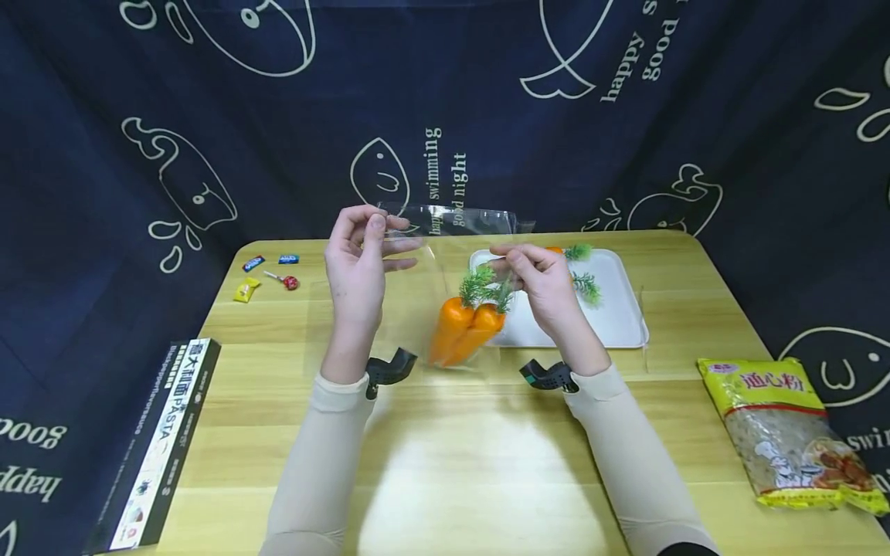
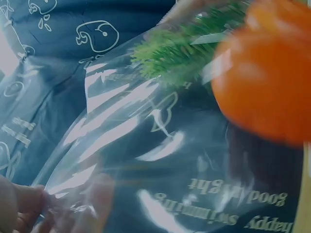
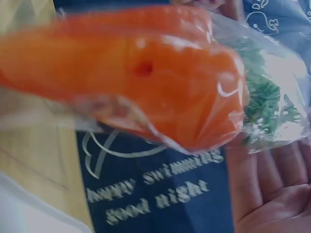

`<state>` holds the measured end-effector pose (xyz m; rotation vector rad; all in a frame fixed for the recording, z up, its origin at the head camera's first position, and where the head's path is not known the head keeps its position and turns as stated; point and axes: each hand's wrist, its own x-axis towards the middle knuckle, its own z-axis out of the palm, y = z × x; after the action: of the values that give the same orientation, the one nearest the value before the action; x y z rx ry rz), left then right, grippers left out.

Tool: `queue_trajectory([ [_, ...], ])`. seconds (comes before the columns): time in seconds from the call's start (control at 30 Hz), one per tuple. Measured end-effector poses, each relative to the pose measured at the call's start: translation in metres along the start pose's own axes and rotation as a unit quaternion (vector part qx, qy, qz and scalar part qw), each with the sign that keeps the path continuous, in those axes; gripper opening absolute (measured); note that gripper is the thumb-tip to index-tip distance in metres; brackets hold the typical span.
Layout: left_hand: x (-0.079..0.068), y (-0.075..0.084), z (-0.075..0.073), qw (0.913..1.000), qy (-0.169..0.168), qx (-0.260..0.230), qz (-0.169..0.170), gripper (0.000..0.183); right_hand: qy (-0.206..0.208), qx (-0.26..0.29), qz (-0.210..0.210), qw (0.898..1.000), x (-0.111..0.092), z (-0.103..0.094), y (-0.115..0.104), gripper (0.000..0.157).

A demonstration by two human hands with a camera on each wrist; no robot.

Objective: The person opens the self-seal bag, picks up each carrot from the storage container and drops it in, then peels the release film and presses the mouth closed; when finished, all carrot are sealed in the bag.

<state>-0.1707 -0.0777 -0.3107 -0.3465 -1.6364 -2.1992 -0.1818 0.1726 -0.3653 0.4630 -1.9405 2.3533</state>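
"What is the left hand (image 1: 356, 266) doing?"

"It pinches the upper left of a clear bag (image 1: 417, 297) between thumb and fingertips, the other fingers spread out behind."

"And the right hand (image 1: 545, 287)?"

"It pinches the bag's right side, lower down. The bag is stretched between the two."

"Where are the carrots (image 1: 464, 330)?"

"Two lie side by side in the bottom of the bag, orange ends down and green tops up. Whether the bag's bottom touches the desk (image 1: 480, 463) isn't clear."

"Anything behind the right hand?"

"A white tray (image 1: 615, 324), partly hidden, with more green tops (image 1: 587, 287) and a little orange showing on it."

"And around the edges?"

"Two blue sweets (image 1: 288, 259), a yellow sweet (image 1: 246, 289) and a red lollipop (image 1: 290, 283) sit at the far left. A black pasta box (image 1: 163, 444) is nearer on that side, a yellow packet (image 1: 782, 432) at the right. A dark blue curtain (image 1: 445, 85) hangs behind."
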Motion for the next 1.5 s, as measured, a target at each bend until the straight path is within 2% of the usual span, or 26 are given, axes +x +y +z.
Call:
queue_trajectory([
  [0.17,0.004,-0.022,0.0,0.9956,-0.037,0.011,-0.086,0.011,0.016,-0.068,0.017,0.997,-0.005,-0.015,-0.008,0.039],
  [0.3,0.009,-0.045,-0.002,0.9912,-0.055,-0.003,-0.121,0.014,0.047,-0.063,0.017,0.997,-0.005,-0.023,0.0,0.04],
  [0.37,0.009,-0.051,-0.002,0.9893,-0.065,-0.003,-0.131,0.018,0.068,-0.053,0.01,0.996,-0.004,-0.026,0.005,0.04],
  [0.47,0.01,-0.055,0.0,0.9865,-0.093,0.01,-0.134,0.03,0.09,-0.04,-0.002,0.995,-0.002,-0.029,0.009,0.039],
  [0.57,0.011,-0.055,0.0,0.984,-0.118,0.026,-0.131,0.04,0.09,-0.043,-0.006,0.995,-0.001,-0.032,0.009,0.038],
  [0.67,0.011,-0.054,-0.001,0.9825,-0.133,0.034,-0.126,0.036,0.079,-0.052,-0.001,0.996,-0.001,-0.036,0.007,0.036],
  [0.87,0.014,-0.053,-0.011,0.9786,-0.159,0.047,-0.121,0.03,0.025,-0.093,-0.009,0.995,-0.003,-0.045,0.004,0.035],
  [1.07,0.016,-0.048,-0.021,0.9718,-0.18,0.066,-0.137,0.029,0.032,-0.073,-0.039,0.996,-0.002,-0.047,0.003,0.032],
  [1.2,0.017,-0.046,-0.026,0.9676,-0.195,0.081,-0.139,0.03,0.04,-0.067,-0.047,0.996,-0.003,-0.049,0.002,0.024],
  [1.37,0.019,-0.048,-0.032,0.9658,-0.218,0.057,-0.128,0.026,0.027,-0.114,-0.038,0.992,-0.006,-0.054,0.0,0.019],
  [1.5,0.02,-0.049,-0.035,0.963,-0.23,0.056,-0.129,0.02,-0.003,-0.181,-0.037,0.983,-0.007,-0.056,-0.003,0.025],
])
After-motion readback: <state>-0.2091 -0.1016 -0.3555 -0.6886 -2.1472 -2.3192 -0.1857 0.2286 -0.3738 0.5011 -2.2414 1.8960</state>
